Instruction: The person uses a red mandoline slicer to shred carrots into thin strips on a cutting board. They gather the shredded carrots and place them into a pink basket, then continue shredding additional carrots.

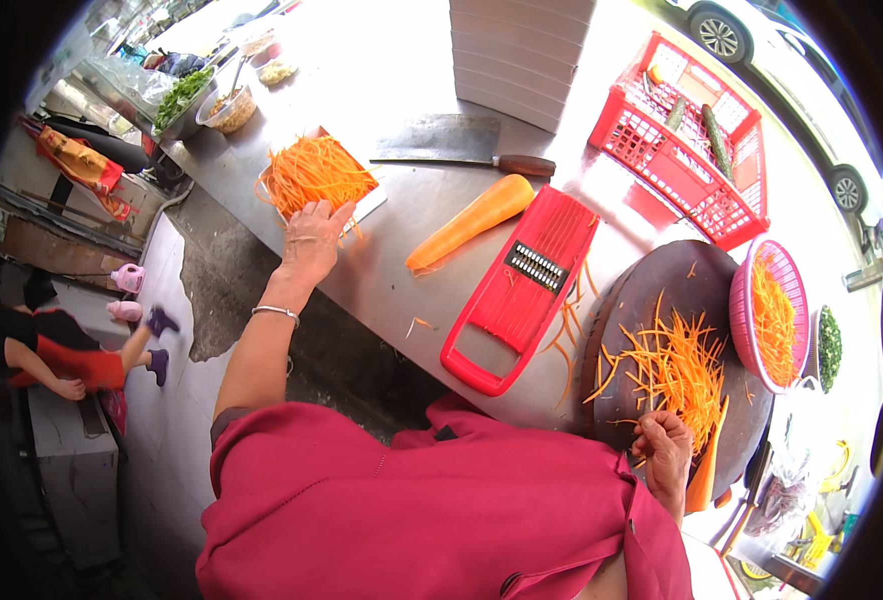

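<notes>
My left hand (312,238) rests with spread fingers on the near edge of a heap of shredded carrot (314,174) in a white tray (370,206). At the right, my right hand (664,448) has its thumb and fingertips pinched together at carrot shreds (678,367) on a round chopping board (606,337); a thin strip shows at the fingertips. A piece of carrot (705,472) lies beside that hand. Between my hands are a whole peeled carrot (471,223) and a red plastic grater (520,289). A cleaver (441,140) with a wooden handle lies beyond them.
A red plastic crate (681,161) holds cucumbers. Right of the board stands a pink basket (745,322) of shredded carrot. Bowls of greens (184,97) and chopped food (233,112) stand far left, near a white box (520,60). Another person (73,349) is at the left.
</notes>
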The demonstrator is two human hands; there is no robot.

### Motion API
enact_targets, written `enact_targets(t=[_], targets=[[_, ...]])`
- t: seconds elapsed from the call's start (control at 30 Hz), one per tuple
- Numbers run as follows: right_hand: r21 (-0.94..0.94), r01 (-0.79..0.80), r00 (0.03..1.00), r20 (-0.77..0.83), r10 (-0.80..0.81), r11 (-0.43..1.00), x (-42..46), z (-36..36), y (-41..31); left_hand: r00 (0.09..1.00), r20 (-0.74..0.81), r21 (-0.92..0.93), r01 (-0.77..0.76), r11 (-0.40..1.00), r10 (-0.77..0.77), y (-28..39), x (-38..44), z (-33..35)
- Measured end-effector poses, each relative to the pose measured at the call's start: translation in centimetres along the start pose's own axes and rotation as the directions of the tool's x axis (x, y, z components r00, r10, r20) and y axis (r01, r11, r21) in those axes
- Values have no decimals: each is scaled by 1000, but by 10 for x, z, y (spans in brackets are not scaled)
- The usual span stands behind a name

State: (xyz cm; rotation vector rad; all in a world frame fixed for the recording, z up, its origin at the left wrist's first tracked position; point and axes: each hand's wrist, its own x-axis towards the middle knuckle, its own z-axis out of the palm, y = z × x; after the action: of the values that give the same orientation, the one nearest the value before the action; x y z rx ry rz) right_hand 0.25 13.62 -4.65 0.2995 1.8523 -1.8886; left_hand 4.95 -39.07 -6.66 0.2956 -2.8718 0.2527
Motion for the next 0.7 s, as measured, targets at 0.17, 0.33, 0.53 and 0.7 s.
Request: enact_targets(t=[0.17, 0.33, 0.53, 0.7], targets=[[16, 0, 1000, -3, 0, 1000, -1, 0, 0, 995, -86, -147, 34, 989, -47, -1, 6, 4], [33, 12, 1000, 7, -12, 999, -1, -1, 2, 981, -83, -285, 145, 948, -175, -5, 14, 18], [23, 2, 1000, 3, -2, 1000, -2, -1, 1, 950, -89, -302, 261, 917, -300, -2, 24, 27], [23, 9, 1000, 8, -9, 1000, -2, -1, 1, 879, 37, -309, 462, 831, -475, 7, 34, 19]])
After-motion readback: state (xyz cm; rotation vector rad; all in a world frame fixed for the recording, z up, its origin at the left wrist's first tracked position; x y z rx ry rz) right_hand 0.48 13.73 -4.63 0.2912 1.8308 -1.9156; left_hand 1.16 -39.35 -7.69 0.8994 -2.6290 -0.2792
